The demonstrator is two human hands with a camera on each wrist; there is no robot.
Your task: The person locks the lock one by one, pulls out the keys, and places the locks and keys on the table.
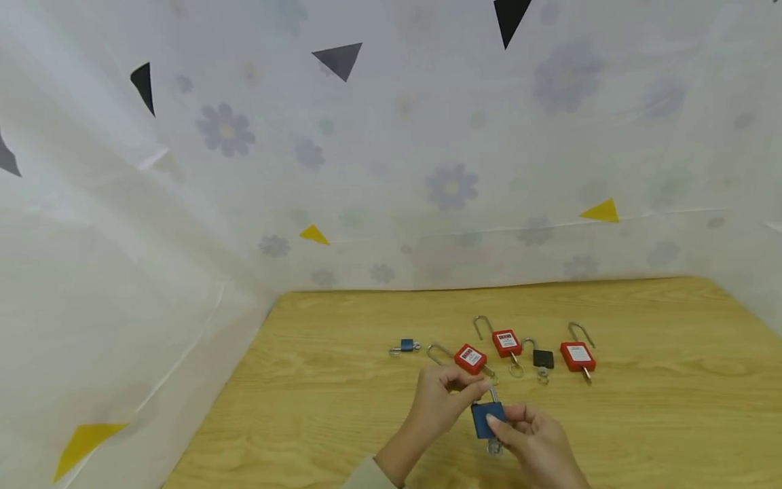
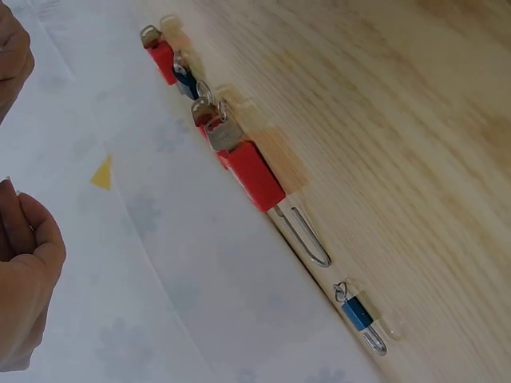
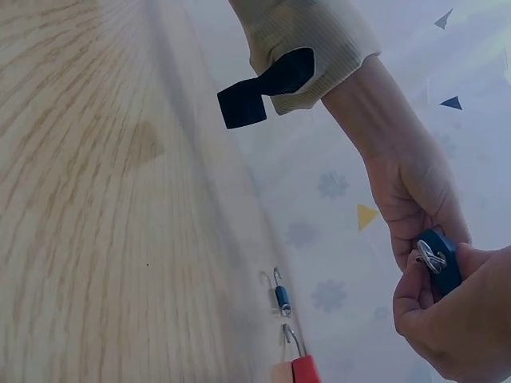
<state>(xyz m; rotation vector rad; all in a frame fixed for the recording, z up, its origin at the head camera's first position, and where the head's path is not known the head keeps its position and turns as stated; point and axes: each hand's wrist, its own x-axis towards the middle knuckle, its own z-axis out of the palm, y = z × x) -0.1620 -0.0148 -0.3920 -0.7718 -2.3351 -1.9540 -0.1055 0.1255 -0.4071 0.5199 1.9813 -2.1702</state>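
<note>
A blue padlock with keys hanging below its body is held above the near part of the table. My right hand grips the body from the right, thumb across its front. At the top, my left hand pinches the shackle between thumb and fingertips, which hide much of it. From the right wrist view, the padlock's underside and its key ring show between the fingers. Just beyond the left hand lies a red padlock with its shackle raised.
Farther back on the wood-grain table lie a small blue padlock, a second red padlock, a black padlock and a third red padlock, with keys and raised shackles. A flower-printed sheet hangs behind.
</note>
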